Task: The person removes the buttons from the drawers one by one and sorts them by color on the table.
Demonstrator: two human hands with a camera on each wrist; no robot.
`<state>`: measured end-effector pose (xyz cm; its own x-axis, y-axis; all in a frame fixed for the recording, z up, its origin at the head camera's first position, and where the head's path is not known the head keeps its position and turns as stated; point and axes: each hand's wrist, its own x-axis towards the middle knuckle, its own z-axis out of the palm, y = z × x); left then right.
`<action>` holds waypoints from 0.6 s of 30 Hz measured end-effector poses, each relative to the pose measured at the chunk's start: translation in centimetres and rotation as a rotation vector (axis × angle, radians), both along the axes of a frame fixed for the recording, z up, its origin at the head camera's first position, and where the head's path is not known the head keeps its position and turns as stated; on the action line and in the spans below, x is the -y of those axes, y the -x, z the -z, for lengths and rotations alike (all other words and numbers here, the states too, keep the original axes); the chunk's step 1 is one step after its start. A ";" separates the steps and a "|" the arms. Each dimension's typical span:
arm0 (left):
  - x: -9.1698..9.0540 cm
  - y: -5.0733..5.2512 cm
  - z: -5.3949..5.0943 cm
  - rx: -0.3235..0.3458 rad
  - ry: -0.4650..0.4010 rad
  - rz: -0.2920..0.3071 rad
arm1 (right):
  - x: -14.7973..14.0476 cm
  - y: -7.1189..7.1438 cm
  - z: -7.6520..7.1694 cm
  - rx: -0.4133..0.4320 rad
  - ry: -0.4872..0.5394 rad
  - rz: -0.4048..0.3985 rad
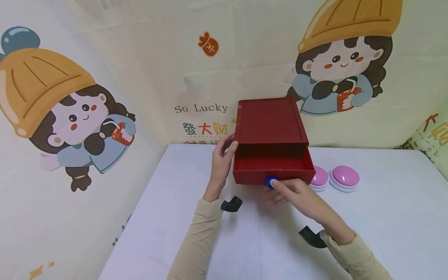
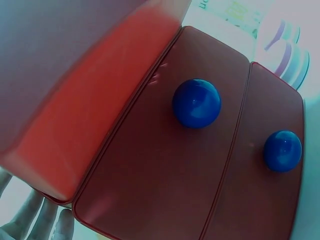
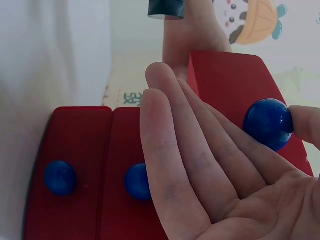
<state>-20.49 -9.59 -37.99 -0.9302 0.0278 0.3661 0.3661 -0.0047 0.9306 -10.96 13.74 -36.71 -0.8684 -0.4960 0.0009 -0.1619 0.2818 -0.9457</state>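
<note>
A dark red drawer cabinet point(image 1: 269, 120) stands at the back of the white table, its top drawer point(image 1: 250, 177) pulled partly out; the part of its inside that shows is bare. My right hand point(image 1: 297, 194) pinches that drawer's round blue knob point(image 3: 267, 124), the thumb on one side and the other fingers extended beneath. Against the cabinet's left side rests my left hand point(image 1: 220, 163) with fairly straight fingers. Two lower drawers, closed, show in the left wrist view, with a middle knob point(image 2: 196, 103) and a bottom knob point(image 2: 283, 151), both blue.
Two pink domed buttons on white bases, a near one point(image 1: 344, 177) and one partly hidden point(image 1: 319, 177), sit right of the cabinet. Behind it hangs a cream cloth point(image 1: 157, 77) printed with cartoon figures. Black wrist pieces point(image 1: 231, 204) project from both sleeves.
</note>
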 end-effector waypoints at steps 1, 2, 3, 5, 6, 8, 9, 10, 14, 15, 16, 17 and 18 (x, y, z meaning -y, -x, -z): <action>0.0 0.0 0.0 0.003 0.005 -0.004 | 0.0 0.1 0.0 -0.001 0.000 -0.001; 0.0 0.0 0.0 0.007 0.009 -0.006 | 0.0 0.2 0.0 -0.003 0.000 -0.002; 0.0 0.0 0.0 0.010 0.012 -0.009 | 0.0 0.3 0.1 -0.004 0.000 -0.002; 0.1 0.0 0.0 0.017 0.016 -0.012 | 0.0 0.4 0.1 -0.004 -0.003 -0.005; 0.1 0.0 0.0 0.021 0.016 -0.013 | 0.0 0.5 0.0 -0.005 -0.006 -0.005; 0.1 0.0 0.0 0.026 0.015 -0.013 | 0.0 0.6 0.0 -0.003 -0.011 -0.003; 0.1 0.0 0.0 0.029 0.013 -0.012 | 0.0 0.6 0.0 -0.002 -0.013 -0.002; 0.1 0.0 -0.1 0.029 0.011 -0.010 | 0.1 0.7 0.0 0.001 -0.017 0.000; 0.2 -0.1 -0.2 0.035 0.007 -0.004 | 0.1 0.9 -0.1 0.008 -0.029 0.011; 0.1 -0.1 -0.2 0.037 0.007 -0.004 | 0.1 1.0 -0.2 0.009 -0.031 0.014; 0.2 -0.1 -0.3 0.036 0.007 -0.003 | 0.1 1.0 -0.2 0.011 -0.033 0.017; 0.2 -0.1 -0.3 0.037 0.005 -0.002 | 0.1 1.1 -0.2 0.012 -0.033 0.019; 0.2 -0.1 -0.4 0.037 0.003 0.000 | 0.1 1.1 -0.3 0.014 -0.033 0.022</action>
